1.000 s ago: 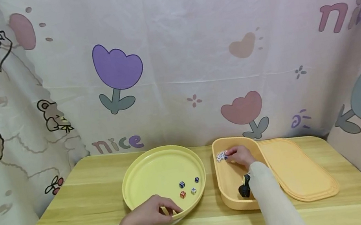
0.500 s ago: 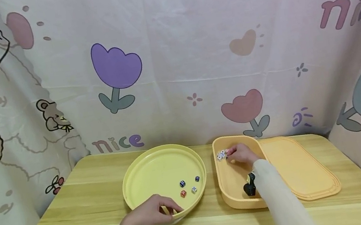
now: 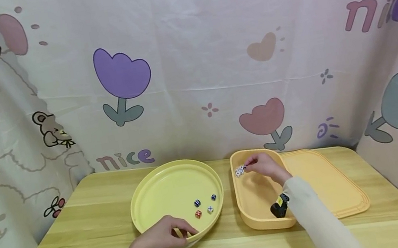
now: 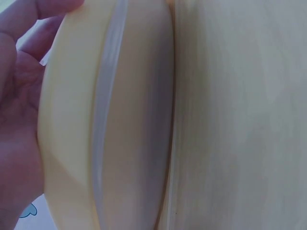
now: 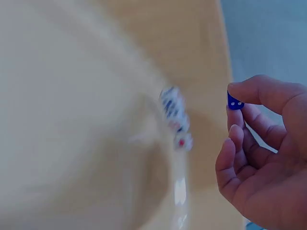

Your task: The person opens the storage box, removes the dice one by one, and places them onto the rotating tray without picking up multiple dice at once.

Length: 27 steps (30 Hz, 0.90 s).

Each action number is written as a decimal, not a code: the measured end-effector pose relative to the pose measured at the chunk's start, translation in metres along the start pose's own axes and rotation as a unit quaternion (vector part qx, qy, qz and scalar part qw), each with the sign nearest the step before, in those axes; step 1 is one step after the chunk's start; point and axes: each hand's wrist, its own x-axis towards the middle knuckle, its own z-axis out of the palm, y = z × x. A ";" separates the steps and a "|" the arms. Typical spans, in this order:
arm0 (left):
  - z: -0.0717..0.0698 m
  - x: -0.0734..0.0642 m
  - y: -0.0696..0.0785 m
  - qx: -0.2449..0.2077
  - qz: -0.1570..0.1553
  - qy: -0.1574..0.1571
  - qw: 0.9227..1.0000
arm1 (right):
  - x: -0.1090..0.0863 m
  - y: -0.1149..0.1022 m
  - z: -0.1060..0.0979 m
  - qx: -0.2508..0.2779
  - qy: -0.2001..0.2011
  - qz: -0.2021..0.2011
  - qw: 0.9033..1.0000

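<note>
Right hand (image 3: 267, 166): thumb and fingers pinch a blue die (image 5: 234, 101), white pips turned toward the wrist view. My other fingers of this hand fold loosely beneath it. Just left of the pinch, a small cluster of white dice (image 3: 239, 171) lies bunched in a corner of the orange box (image 3: 252, 198); the blue die is held apart from them. The cluster blurs in the wrist view; blue pips and a red one can be made out, but I can't count the dice.

Left hand (image 3: 166, 234): fingers curl over the rim of the yellow tray (image 3: 166, 191) on the side nearest me, gripping it. Inside, ahead of and to the right of these fingers, four loose dice: a red die (image 3: 198, 214) and a white die (image 3: 210, 210) closer to them, two dark blue dice (image 3: 197, 203) farther off.

To the right of my right fingers, past the box wall, an orange lid (image 3: 332, 185) lies flat on the wooden desk (image 3: 79, 214). Beyond both hands hangs a pale curtain (image 3: 180, 57) printed with tulips. Light sleeves (image 3: 317, 214) reach to both wrists.
</note>
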 end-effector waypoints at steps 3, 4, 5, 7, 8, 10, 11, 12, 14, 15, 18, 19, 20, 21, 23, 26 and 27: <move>0.000 -0.001 0.000 0.000 -0.005 0.002 1.000 | -0.002 -0.011 0.003 0.010 -0.008 -0.013 1.000; 0.000 -0.001 0.001 -0.001 -0.006 0.002 1.000 | -0.004 -0.016 0.004 0.012 -0.010 -0.016 1.000; 0.000 -0.001 0.001 -0.001 -0.006 0.002 1.000 | -0.005 -0.021 0.005 0.013 -0.014 -0.020 1.000; 0.000 -0.001 0.001 -0.003 -0.007 0.002 1.000 | -0.008 -0.032 0.007 0.015 -0.019 -0.031 0.999; 0.000 -0.001 0.001 -0.003 -0.006 0.002 1.000 | -0.009 -0.037 0.009 0.015 -0.021 -0.036 0.999; 0.000 0.000 0.002 -0.003 -0.005 0.001 1.000 | -0.013 -0.047 0.012 0.013 -0.024 -0.045 0.999; 0.000 0.000 0.001 -0.002 -0.004 0.001 1.000 | -0.014 -0.052 0.014 0.014 -0.025 -0.051 0.998; 0.000 0.000 0.001 -0.001 -0.003 0.001 1.000 | -0.016 -0.056 0.016 0.013 -0.024 -0.055 0.998; 0.000 0.000 0.000 0.000 0.001 0.001 1.000 | -0.019 -0.063 0.020 0.014 -0.021 -0.063 0.998; 0.000 0.000 0.000 0.000 0.002 0.001 1.000 | -0.020 -0.066 0.023 0.016 -0.019 -0.066 0.998; 0.000 0.000 0.000 0.000 0.006 0.001 1.000 | -0.025 -0.073 0.031 0.010 -0.015 -0.083 0.996; 0.000 0.000 0.000 -0.001 0.006 0.001 1.000 | -0.026 -0.075 0.034 0.008 -0.013 -0.088 0.996; 0.000 0.000 0.000 -0.001 0.007 0.001 1.000 | -0.028 -0.077 0.037 0.005 -0.011 -0.094 0.996; 0.000 0.000 0.000 -0.001 0.007 0.001 1.000 | -0.030 -0.079 0.040 0.003 -0.010 -0.100 0.995; 0.000 0.000 0.000 0.001 0.009 0.002 1.000 | -0.033 -0.082 0.046 -0.003 -0.008 -0.113 0.994; 0.000 0.000 0.000 0.004 0.013 0.003 1.000 | -0.039 -0.085 0.057 0.001 -0.002 -0.128 0.992; 0.000 0.000 0.000 0.005 0.014 0.003 1.000 | -0.040 -0.085 0.060 0.002 0.000 -0.132 0.991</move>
